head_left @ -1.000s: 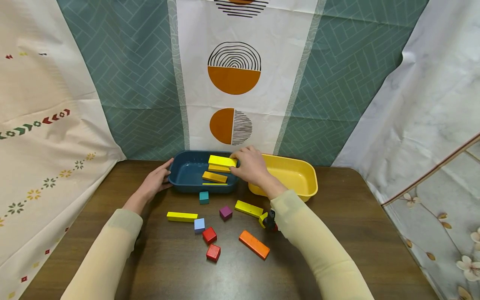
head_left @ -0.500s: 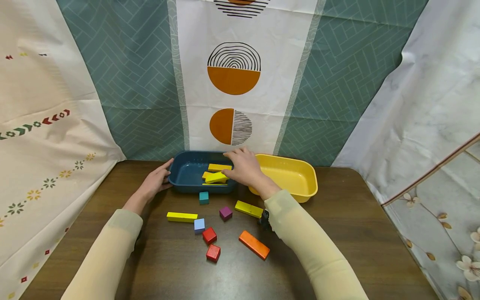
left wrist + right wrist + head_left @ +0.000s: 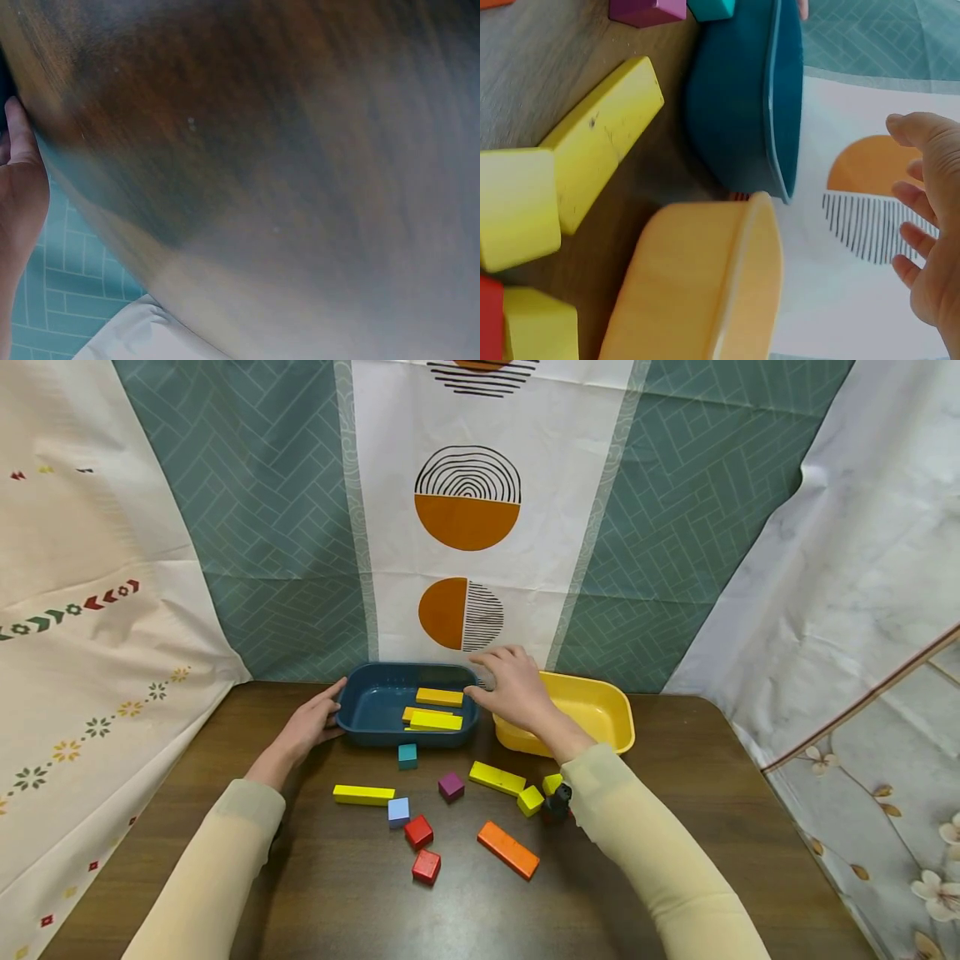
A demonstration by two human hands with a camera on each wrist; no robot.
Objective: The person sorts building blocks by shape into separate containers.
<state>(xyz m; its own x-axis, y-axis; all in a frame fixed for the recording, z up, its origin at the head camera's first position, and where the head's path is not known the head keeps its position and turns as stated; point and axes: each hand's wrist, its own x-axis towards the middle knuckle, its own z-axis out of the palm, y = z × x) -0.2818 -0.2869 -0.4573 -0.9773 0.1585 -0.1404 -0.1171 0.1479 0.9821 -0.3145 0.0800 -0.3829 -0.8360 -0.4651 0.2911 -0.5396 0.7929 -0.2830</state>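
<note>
In the head view my left hand (image 3: 310, 722) rests against the left end of the dark blue bin (image 3: 356, 737), its fingers straight along the outside. The left wrist view catches only part of this left hand (image 3: 19, 184) at its edge. My right hand (image 3: 514, 688) is in the air over the bin's right end and the edge of the yellow bin (image 3: 611, 745). Its fingers are spread and loosely bent, with nothing between them. Inside the blue bin, a bright yellow block (image 3: 437, 722) lies overlapping an orange-yellow block (image 3: 417, 713), and another orange-yellow block (image 3: 440, 697) lies behind.
Before the bins lie a teal cube (image 3: 407, 757), purple cube (image 3: 452, 787), light blue cube (image 3: 399, 812), two red cubes (image 3: 419, 832), an orange block (image 3: 508, 850), long yellow blocks (image 3: 364, 794) and yellow cubes (image 3: 530, 801). A patterned cloth (image 3: 468, 552) hangs behind.
My right hand has lowered the bright yellow block into the blue bin, let it go, and moved up and to the right. The left hand has stayed at the bin's left end.
</note>
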